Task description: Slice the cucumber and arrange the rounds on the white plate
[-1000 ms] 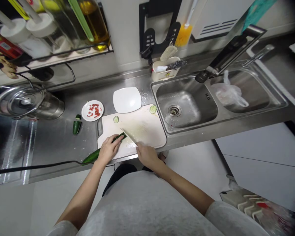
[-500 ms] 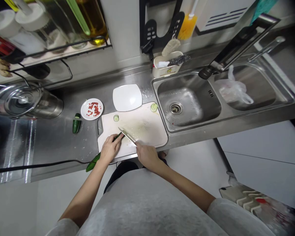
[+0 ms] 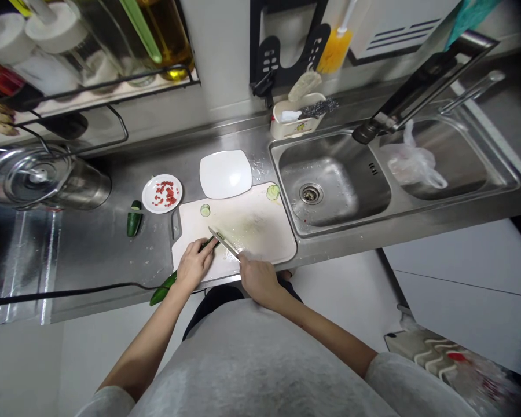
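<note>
A long green cucumber point(image 3: 162, 291) lies slantwise, its tail past the counter edge and its front end on the white cutting board point(image 3: 260, 231). My left hand point(image 3: 194, 263) is closed over it, fingers near the cut end and hiding its middle. In my right hand point(image 3: 259, 279) is a knife point(image 3: 224, 241), its blade against the cucumber just beyond my left fingertips. Small cucumber slices point(image 3: 205, 210) sit at the board's upper left, and pale thin slices point(image 3: 273, 192) at its upper right corner.
Behind the board stands a white square plate point(image 3: 226, 174). Left of it are a round plate point(image 3: 162, 193) with red bits and a cut cucumber piece point(image 3: 134, 223). A steel sink point(image 3: 334, 179) adjoins the board on the right. A black cord point(image 3: 91, 290) runs along the counter.
The knife blade has shifted slightly left along the cucumber, close to my left fingers. Both hands keep their hold. The whole view has shifted a little.
</note>
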{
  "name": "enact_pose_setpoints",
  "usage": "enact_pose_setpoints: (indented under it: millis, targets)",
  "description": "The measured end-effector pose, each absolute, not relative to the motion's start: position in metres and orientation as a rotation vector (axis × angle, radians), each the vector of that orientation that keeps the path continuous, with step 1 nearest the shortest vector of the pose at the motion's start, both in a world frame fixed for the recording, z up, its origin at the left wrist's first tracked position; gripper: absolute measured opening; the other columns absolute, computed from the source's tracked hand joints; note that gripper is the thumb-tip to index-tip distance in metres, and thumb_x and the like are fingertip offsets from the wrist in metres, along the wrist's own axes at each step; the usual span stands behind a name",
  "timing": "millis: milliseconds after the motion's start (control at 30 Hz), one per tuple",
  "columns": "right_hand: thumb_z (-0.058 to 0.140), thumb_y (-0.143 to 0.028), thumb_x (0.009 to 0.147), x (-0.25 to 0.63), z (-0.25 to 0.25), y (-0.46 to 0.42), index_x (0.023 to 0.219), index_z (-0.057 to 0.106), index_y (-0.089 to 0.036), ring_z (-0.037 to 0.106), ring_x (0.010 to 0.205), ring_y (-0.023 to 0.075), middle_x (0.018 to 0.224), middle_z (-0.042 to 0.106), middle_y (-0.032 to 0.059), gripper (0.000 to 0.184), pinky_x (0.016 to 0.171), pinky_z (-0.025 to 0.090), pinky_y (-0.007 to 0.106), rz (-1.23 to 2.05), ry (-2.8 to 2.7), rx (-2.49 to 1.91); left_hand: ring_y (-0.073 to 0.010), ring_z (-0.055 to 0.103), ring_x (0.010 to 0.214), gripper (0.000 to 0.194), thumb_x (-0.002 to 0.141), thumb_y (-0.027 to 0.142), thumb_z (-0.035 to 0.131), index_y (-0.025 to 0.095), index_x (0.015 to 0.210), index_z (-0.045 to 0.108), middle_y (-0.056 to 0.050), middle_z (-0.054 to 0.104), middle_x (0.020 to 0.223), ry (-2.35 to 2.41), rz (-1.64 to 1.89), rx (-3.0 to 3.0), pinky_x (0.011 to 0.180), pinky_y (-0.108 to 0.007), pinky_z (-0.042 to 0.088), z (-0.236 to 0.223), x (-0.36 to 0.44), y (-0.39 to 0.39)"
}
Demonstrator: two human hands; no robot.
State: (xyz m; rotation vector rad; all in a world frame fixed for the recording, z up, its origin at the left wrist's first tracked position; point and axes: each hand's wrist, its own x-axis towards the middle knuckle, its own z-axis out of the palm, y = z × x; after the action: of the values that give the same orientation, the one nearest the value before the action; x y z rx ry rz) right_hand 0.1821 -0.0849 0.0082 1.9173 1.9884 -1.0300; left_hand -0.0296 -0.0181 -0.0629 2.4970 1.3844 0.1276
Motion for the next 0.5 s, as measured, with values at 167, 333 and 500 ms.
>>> enact_pose_setpoints:
  millis: [167, 333, 500]
  targets:
    - [0.027, -0.020, 0.097, 0.1800, 0.0083, -0.0845, 0.132, 0.046, -0.015, 0.069, 0.086, 0.0263, 0.087, 0.071, 0.0121, 0.040, 0.072, 0.048, 0.033, -1.014, 2.009, 1.921, -0.0232, 0.052, 0.102, 0.042, 0.094, 0.029, 0.044, 0.028, 0.135, 0.054, -0.009, 0.057, 0.115, 1.367, 0.183, 2.545, 0.091, -0.037, 0.046, -0.0640, -0.0294, -0.0182]
    - [0.028, -0.016, 0.095, 0.1777, 0.0085, -0.0795, 0.124, 0.051, -0.015, 0.069, 0.089, 0.0271, 0.088, 0.071, 0.0133, 0.037, 0.073, 0.049, 0.034, -1.033, 1.997, 1.912, -0.0234, 0.052, 0.103, 0.043, 0.094, 0.028, 0.044, 0.028, 0.136, 0.052, -0.009, 0.057, 0.117, 1.344, 0.184, 2.544, 0.090, -0.037, 0.046, -0.0637, -0.0302, -0.0171]
    - [0.030, -0.012, 0.092, 0.1787, 0.0091, -0.0751, 0.121, 0.051, -0.015, 0.069, 0.089, 0.0263, 0.087, 0.071, 0.0136, 0.036, 0.072, 0.050, 0.034, -1.032, 2.009, 1.888, -0.0233, 0.052, 0.104, 0.043, 0.094, 0.028, 0.044, 0.029, 0.136, 0.052, -0.009, 0.057, 0.119, 1.338, 0.191, 2.540, 0.090, -0.037, 0.047, -0.0640, -0.0309, -0.0176]
